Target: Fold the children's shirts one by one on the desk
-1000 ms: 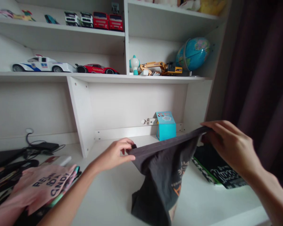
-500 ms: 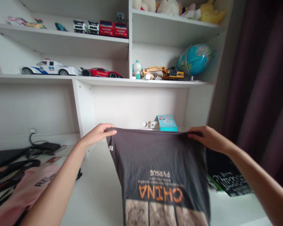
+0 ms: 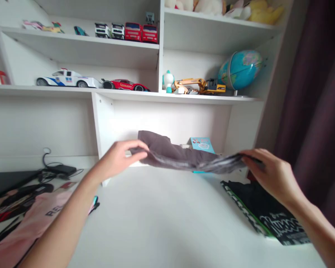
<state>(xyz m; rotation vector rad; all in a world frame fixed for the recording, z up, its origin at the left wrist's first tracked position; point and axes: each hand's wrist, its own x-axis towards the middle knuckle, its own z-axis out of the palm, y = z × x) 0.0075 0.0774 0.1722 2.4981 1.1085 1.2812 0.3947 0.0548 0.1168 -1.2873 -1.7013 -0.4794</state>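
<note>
A dark grey T-shirt (image 3: pixel 167 150) is stretched in the air between my two hands, above the white desk (image 3: pixel 156 216). My left hand (image 3: pixel 123 156) pinches one end of it between thumb and fingers. The other end is gripped in my right hand (image 3: pixel 268 167). The shirt swings up and away toward the back panel, blurred by motion, and its print is out of sight. Below my right hand lies a stack of folded black clothes (image 3: pixel 276 212) with white lettering. A pink garment with lettering (image 3: pixel 44 208) rests on the desk beside my left forearm.
A light-blue desk calendar (image 3: pixel 202 144) stands at the back, partly behind the shirt. Cables and a black adapter (image 3: pixel 61 169) sit at the left rear. Shelves above hold toy cars (image 3: pixel 69 79), a toy excavator (image 3: pixel 202 85) and a globe (image 3: pixel 241 70). A dark curtain (image 3: pixel 312 111) hangs right.
The shirt hung down in front with its orange lettering showing; now it has swung up and away between my hands. My right hand has moved right, and the view has shifted slightly left.
</note>
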